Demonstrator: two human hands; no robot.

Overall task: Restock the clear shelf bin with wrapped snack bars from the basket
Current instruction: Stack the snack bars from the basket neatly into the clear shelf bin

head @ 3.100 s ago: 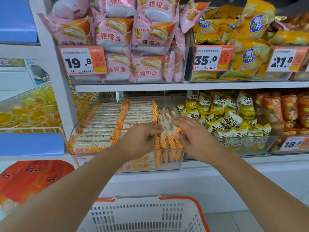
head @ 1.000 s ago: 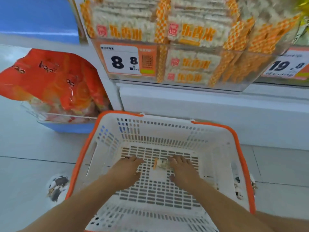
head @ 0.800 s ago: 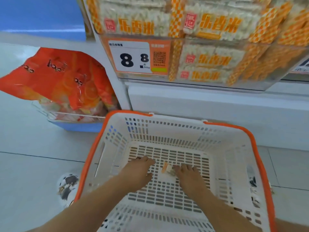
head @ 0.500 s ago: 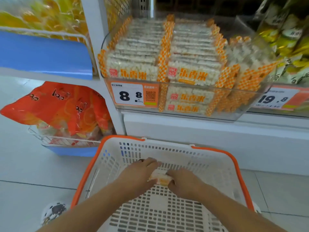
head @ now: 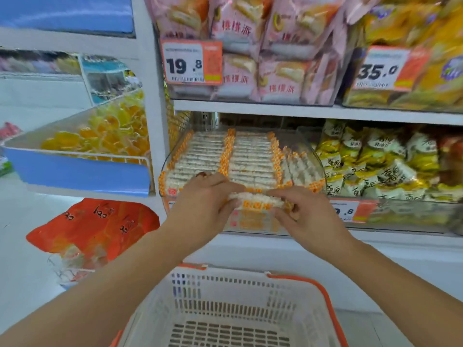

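Now I pinch one wrapped rice bar point(head: 255, 200) between left hand point(head: 205, 199) and right hand point(head: 300, 214), fingers curled round its ends; next, lower it into the clear bin point(head: 314, 156).

One wrapped snack bar point(head: 255, 200), white puffed rice in clear wrap with orange lettering, held level at the front edge of the clear shelf bin point(head: 310, 156). Bin packed with neat rows of matching bars point(head: 200, 159), orange-checked ends aligned. White, orange-rimmed basket point(head: 250, 291) below, visible floor bare.

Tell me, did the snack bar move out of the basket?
Yes. The snack bar went up from the basket floor; both hands now hold it before the clear bin.
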